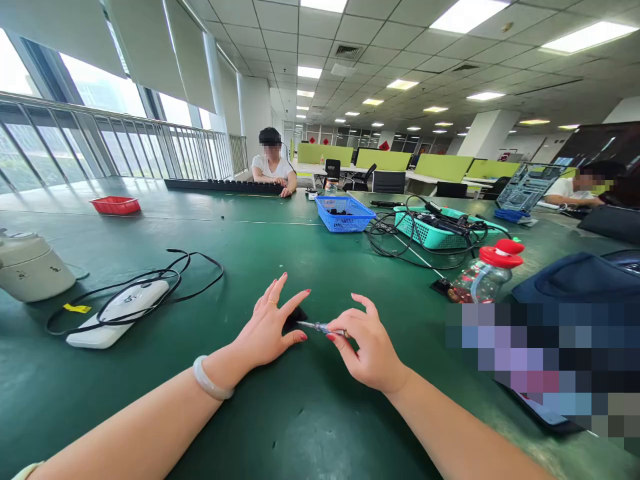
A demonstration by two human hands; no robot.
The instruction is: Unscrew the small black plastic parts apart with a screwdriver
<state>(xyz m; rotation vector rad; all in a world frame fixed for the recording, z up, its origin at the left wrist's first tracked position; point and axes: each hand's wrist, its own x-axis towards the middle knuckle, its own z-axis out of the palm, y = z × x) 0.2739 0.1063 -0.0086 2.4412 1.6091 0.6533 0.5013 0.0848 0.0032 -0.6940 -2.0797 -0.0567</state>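
Observation:
My right hand (369, 343) pinches a small screwdriver (321, 327) with a clear bluish handle between thumb and fingers. Its thin shaft points left, and the tip meets a small black piece (296, 316) on the green tabletop. Beside that piece rests my left hand (267, 327), fingers spread and a bracelet on the wrist. The hand partly hides the black piece, so its kind does not show, and I cannot tell whether the fingers press on it.
A white power bank (125, 312) with a looped black cable lies left, near a white jug (33, 267). Ahead stand a blue basket (345, 220), a teal basket (431, 235) of cables and a red tray (115, 205). A red-lidded bottle (483, 279) and dark bag (575, 283) are right.

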